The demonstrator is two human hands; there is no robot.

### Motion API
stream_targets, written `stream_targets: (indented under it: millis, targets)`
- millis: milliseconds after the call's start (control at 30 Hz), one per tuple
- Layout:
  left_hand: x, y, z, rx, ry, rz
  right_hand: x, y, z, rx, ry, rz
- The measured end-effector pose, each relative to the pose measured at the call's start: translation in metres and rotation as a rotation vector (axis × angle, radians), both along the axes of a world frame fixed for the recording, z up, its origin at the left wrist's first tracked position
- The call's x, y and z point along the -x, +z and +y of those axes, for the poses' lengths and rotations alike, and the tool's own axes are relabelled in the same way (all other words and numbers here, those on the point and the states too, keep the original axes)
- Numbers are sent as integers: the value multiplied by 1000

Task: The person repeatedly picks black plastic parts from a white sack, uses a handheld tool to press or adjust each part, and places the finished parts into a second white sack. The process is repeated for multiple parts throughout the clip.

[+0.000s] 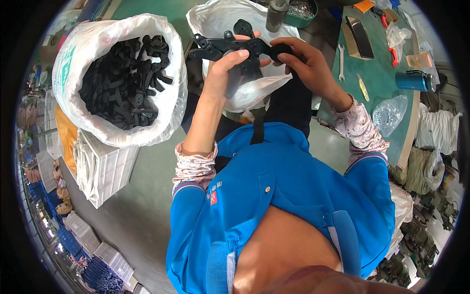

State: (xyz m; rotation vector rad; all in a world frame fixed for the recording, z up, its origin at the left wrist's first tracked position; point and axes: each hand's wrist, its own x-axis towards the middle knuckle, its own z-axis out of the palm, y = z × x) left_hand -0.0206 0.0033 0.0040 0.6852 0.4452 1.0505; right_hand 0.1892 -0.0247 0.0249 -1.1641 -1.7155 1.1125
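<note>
My left hand is closed around a bunch of black plastic lever-shaped parts, some with round ends and holes. At its right my right hand pinches the rounded end of a black part between thumb and fingers. That part touches the bunch; whether it is joined to it, I cannot tell. Both hands are above an open white plastic bag in front of my lap. To the left stands a large white bag with its rim rolled out, holding many similar black parts.
A dark cylinder and a green tray of small metal pieces stand beyond my hands. On the green table at right lie a wrench, a yellow cutter, a clear bag and a blue bottle. A white crate is below the left bag.
</note>
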Motion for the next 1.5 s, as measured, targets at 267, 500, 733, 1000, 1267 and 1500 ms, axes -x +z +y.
stream_targets:
  millis: [267,500,733,1000,1267,1500]
  targets:
    - [0,-2,2,140,-62,-36,-12,11,-7,-647,121,-420]
    - [-1,3,-5,90,-129,-144,-27,31,24,-449,-166,-170]
    - [4,-7,-1,104,-4,-149,-20,97,85,-14,-188,340]
    - [-3,-3,6,85,45,-269,-19,102,113,224,-168,272]
    - [0,-2,5,97,-2,-185,-21,28,39,230,-176,378]
    - [-5,-4,-1,137,-252,-166,-8,15,26,-1020,229,-570]
